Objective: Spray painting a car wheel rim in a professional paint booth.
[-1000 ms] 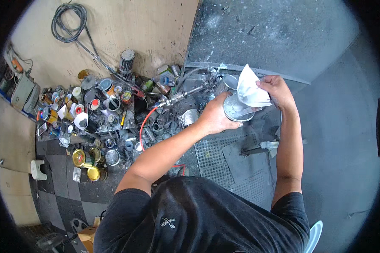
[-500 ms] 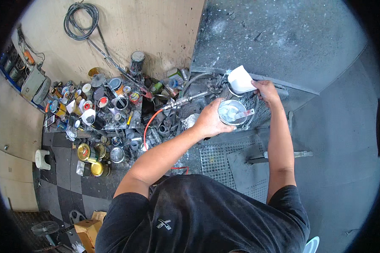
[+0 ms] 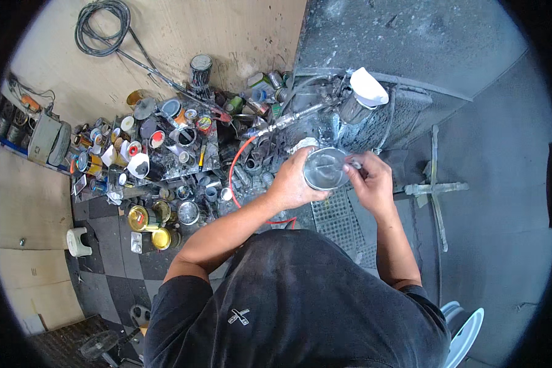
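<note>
My left hand (image 3: 294, 184) grips a round metal can (image 3: 319, 175) from the left side, its top open and pale grey liquid inside. At the can's right rim, my right hand (image 3: 371, 184) pinches a small flat stick (image 3: 352, 164) that reaches into the can. Up and to the right, a white paper cone (image 3: 369, 86) sits on top of another metal can (image 3: 356, 111). A spray-gun-like metal fitting (image 3: 288, 119) with an orange hose (image 3: 234, 162) lies beyond my left hand.
A crowded ledge (image 3: 211, 161) of paint tins and cups fills the left and centre; gold tins (image 3: 140, 218) stand below it. A coiled black hose (image 3: 101, 27) hangs on the wall. A cross-shaped stand (image 3: 434, 189) is at right, a white stool (image 3: 76, 243) at left, a silver wheel (image 3: 472, 331) lower right.
My right hand has let go of the paper cone, which stays atop the rear can, and has moved down to the held can, now gripping the stick in it.
</note>
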`<state>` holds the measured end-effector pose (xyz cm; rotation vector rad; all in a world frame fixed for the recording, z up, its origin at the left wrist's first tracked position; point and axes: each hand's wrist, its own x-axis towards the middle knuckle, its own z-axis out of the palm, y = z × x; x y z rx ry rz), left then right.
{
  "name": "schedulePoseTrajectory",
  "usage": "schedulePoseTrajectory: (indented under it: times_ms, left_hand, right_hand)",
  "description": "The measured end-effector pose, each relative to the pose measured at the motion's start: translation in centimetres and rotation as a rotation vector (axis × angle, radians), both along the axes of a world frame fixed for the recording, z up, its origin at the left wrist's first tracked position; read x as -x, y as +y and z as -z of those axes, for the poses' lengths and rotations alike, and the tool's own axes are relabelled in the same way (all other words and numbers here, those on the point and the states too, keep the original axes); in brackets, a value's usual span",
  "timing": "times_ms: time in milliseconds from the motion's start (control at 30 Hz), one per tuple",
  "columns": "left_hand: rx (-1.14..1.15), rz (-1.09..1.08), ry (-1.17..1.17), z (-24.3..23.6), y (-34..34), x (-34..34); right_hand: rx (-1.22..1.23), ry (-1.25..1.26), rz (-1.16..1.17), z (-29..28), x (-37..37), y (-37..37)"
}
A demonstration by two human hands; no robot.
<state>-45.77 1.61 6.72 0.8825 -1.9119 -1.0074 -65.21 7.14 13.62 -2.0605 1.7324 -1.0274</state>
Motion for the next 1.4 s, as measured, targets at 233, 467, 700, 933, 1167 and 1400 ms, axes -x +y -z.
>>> schedulePoseTrajectory:
  times_ms: [233, 467, 700, 933, 1167, 1400]
  left_hand:
    - [-0.127, 0.068, -0.099, 2.0, 1.8, -2.9]
    - [-0.077, 0.079, 0.011, 3.0, 1.2, -4.8]
    - [0.03, 0.058, -0.009, 2.7, -0.2, -3.4]
    - [-0.017, -0.049, -0.103, -1.3, -1.5, 0.5]
    - [0.056, -0.217, -0.12, -4.9, -3.8, 5.7]
    - [0.164, -0.337, -0.18, -10.4, -6.1, 8.3]
  right_hand:
    - [-0.133, 0.011, -0.325, -0.6, -3.3, -0.3]
    - [-0.162, 0.022, -0.185, 0.9, -4.4, 2.0]
    - [-0.117, -0.089, -0.075, -0.4, -1.4, 0.2]
    - [-0.047, -0.379, -0.252, -1.1, 4.7, -3.3]
    - [-0.023, -0.387, -0.372, -3.6, 10.0, -8.5]
    - [0.143, -0.729, -0.31, -7.4, 14.6, -13.5]
